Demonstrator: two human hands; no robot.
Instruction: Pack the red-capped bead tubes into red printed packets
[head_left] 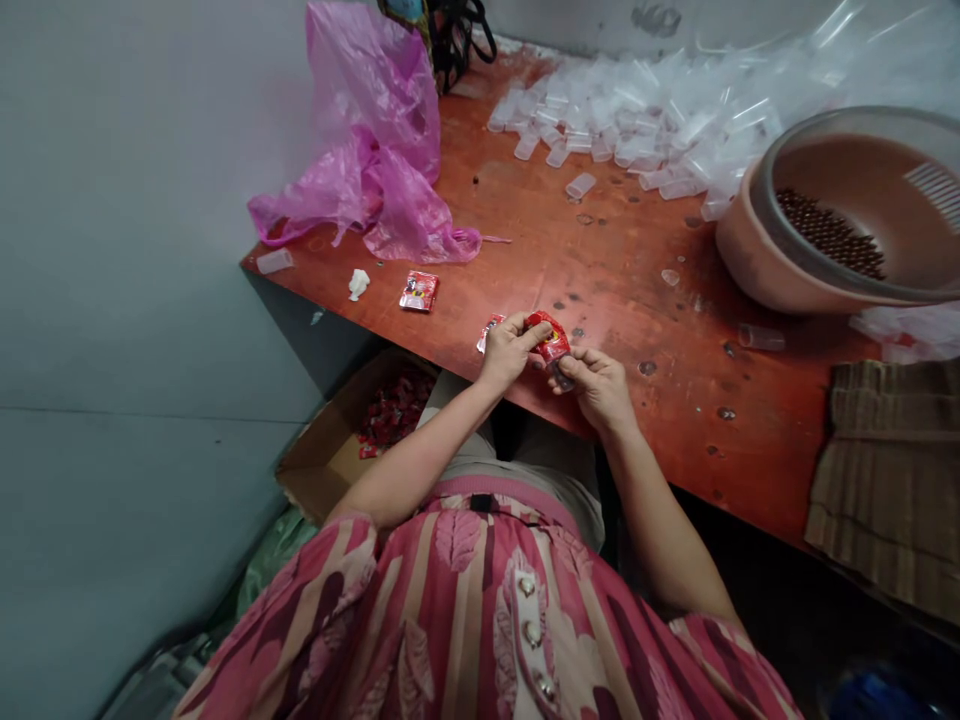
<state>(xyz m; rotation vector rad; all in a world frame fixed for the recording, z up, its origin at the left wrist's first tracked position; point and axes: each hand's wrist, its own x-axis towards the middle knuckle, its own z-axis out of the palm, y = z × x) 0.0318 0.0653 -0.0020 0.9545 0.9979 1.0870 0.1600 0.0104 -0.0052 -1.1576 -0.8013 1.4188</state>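
Note:
Over the table's front edge, my left hand (512,350) pinches a shiny red printed wrapper (553,340). My right hand (598,388) is closed just below it, its thumb and fingers on a small see-through tube (561,377) with something dark inside. The tube's upper end meets the wrapper; whether it is inside cannot be made out. Partly hidden behind my left hand lies another red-and-white wrapper (489,332). Further left on the table is a flat stack of red packets (419,291), beside a crumpled white scrap (358,284).
At the right, a tub (750,260) contains brown balls (829,235). Clear plastic tubes (637,130) are heaped behind it. A pink plastic bag (382,180) lies at the back left. Below, a cardboard box (322,450) holds red packets (394,410). Folded brown cardboard (885,480) sits front right.

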